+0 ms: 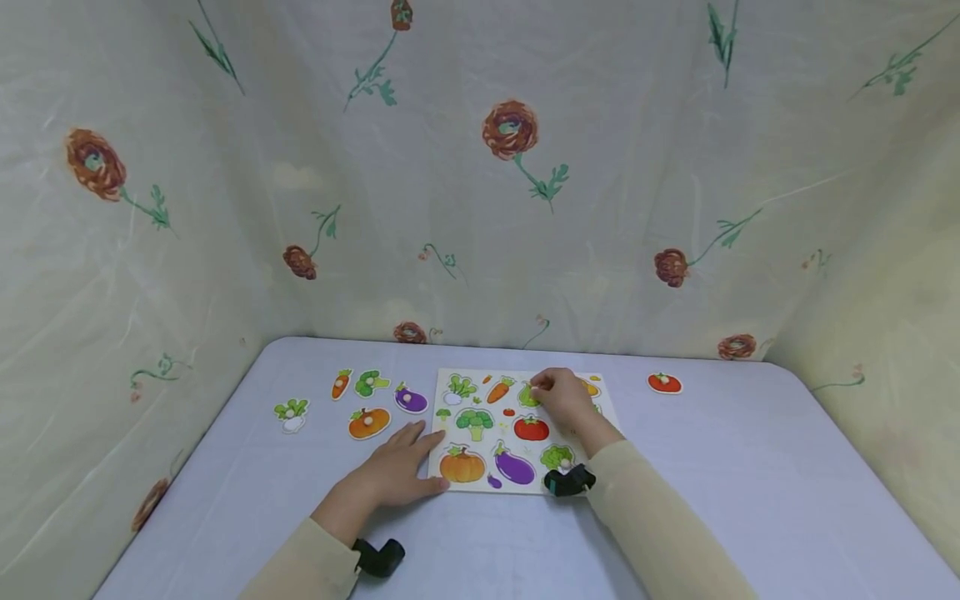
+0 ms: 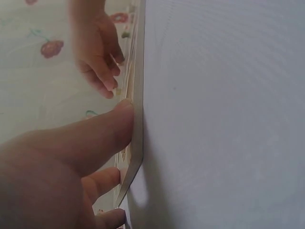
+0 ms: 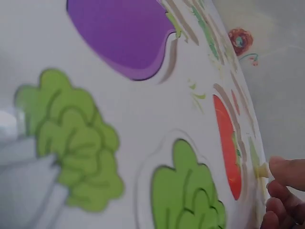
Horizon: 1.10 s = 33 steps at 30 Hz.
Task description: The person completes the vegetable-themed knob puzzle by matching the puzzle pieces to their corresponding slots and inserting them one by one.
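A white vegetable puzzle board [image 1: 480, 487] lies flat on the table. At its left edge my left hand [image 1: 401, 467] rests with spread fingers, the thumb against the near side, as the left wrist view [image 2: 66, 152] also shows. My right hand [image 1: 566, 398] is over the board's upper right part. Its thumb and fingertips pinch a small yellowish peg [image 3: 261, 170] at a green vegetable piece [image 1: 528, 396], partly hidden by the hand. Whether that piece sits fully in its recess I cannot tell. Nearby on the board are pictures of a tomato [image 1: 531, 429] and an eggplant [image 1: 515, 467].
Loose knobbed pieces lie left of the board: a carrot [image 1: 341, 384], broccoli [image 1: 371, 383], eggplant [image 1: 410, 399], pumpkin [image 1: 369, 423] and white radish [image 1: 292, 415]. A tomato piece [image 1: 664, 383] lies to the right. Flowered cloth [image 1: 480, 250] hangs behind the table.
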Motion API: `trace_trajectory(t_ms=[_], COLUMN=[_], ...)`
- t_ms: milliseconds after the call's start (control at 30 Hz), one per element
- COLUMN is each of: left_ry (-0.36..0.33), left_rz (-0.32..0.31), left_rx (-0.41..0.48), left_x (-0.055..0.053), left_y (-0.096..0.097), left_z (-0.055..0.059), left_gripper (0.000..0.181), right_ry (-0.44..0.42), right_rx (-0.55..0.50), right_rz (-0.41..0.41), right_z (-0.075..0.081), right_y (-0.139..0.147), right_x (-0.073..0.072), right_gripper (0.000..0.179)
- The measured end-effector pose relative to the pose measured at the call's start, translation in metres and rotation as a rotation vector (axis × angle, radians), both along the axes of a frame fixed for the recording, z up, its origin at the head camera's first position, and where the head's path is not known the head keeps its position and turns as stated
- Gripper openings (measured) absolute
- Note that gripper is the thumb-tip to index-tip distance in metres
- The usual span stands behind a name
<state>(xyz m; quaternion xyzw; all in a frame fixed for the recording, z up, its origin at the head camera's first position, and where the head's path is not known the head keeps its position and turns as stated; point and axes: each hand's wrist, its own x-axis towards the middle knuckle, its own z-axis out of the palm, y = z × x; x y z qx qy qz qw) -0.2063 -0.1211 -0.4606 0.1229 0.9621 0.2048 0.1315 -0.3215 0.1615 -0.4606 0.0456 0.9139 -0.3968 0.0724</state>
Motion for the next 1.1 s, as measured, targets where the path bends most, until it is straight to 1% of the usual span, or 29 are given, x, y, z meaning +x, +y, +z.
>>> trace_trajectory(t_ms=[167,267,433,600,767,900,1100], left_ry=[-0.004,0.003,0.017,0.018,0.009,0.005,0.003], left_rz=[-0.01,-0.009,-0.006,-0.01,-0.01,-0.005,-0.005], left_rx=[-0.004,-0.002,0.007,0.01,0.004,-0.003,-0.005], left_x=[-0.002,-0.002,-0.001,0.001,-0.001,-0.001,-0.001], left_y=[-0.001,-0.003,-0.002,0.001,0.001,0.0,0.0], left_z=[-0.004,-0.006,-0.004,0.0,0.001,0.0,-0.001], left_gripper=[0.077,0.077,0.077,0.077,0.076,0.076,0.077], right_ry=[0.045,0.078,0.114,0.16,0.217,0.278,0.348], right_rx=[0.049,0.08,0.089,0.091,0.097,0.108,0.126], right_rz=[0.066,0.088,0.095,0.095,0.066,0.032,-0.041], right_z=[0.008,0.015,0.031,0.048,0.055,0.056,0.055], right_y=[0.007,0.011,0.02,0.04,0.06,0.076,0.099], right_x=[0.005,0.008,0.016,0.028,0.038,0.045,0.054], right_gripper=[0.025,0.026,0.028,0.032,0.033,0.032,0.032])
